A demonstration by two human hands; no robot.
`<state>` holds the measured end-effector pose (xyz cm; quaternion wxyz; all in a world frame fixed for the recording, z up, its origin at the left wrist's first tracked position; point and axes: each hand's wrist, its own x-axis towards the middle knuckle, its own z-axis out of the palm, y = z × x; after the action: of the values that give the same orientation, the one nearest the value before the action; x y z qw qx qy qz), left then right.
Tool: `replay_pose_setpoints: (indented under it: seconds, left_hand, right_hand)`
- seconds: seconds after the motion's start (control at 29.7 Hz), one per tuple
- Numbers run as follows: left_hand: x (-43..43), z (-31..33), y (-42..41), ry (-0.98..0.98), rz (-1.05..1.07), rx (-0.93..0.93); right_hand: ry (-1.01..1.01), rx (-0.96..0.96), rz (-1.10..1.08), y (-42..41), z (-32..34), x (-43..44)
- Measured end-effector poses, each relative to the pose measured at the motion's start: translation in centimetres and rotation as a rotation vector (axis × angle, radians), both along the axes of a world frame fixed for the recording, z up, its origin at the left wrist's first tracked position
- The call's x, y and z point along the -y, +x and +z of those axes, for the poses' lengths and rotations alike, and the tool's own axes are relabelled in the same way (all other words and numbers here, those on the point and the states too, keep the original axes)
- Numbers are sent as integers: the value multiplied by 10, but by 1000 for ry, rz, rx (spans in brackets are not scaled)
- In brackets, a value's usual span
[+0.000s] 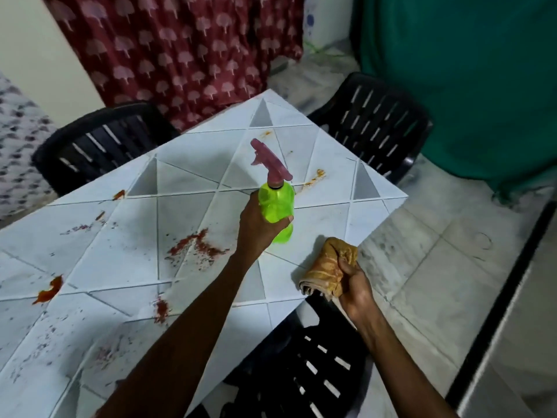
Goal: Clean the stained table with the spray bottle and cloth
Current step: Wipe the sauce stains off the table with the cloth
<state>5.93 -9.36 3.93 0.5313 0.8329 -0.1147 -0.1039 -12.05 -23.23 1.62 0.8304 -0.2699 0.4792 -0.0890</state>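
Observation:
The white table has a triangle pattern and carries red and orange stains, the largest a red smear near its middle. My left hand grips a green spray bottle with a pink trigger head, held upright above the table, nozzle pointing away to the left. My right hand clutches a bunched yellow-orange cloth at the table's right edge. An orange blob lies at the left, and orange streaks sit beyond the bottle.
Black plastic chairs stand around the table: one at the far left, one at the far right, one below my right arm. A maroon patterned curtain and green fabric hang behind. Tiled floor lies to the right.

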Motion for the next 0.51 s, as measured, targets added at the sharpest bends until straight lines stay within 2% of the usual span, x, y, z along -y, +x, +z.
replay_pose_setpoints:
  seconds: [0.07,0.17,0.4,0.51]
  left_hand:
    - [58,-10,-1,10,-69,0]
    - [79,-13,2,-11,-88,52]
    - [70,-30,2,9,-202,56]
    - [40,-43,7,84,-210,83]
  right_hand:
    - [11,-13,-44,-9,-10,37]
    - [-6,-9,-18,-10,-16,47]
    - [-39,1,73,-1,-24,46]
    - [-96,-7,148,11,-26,32]
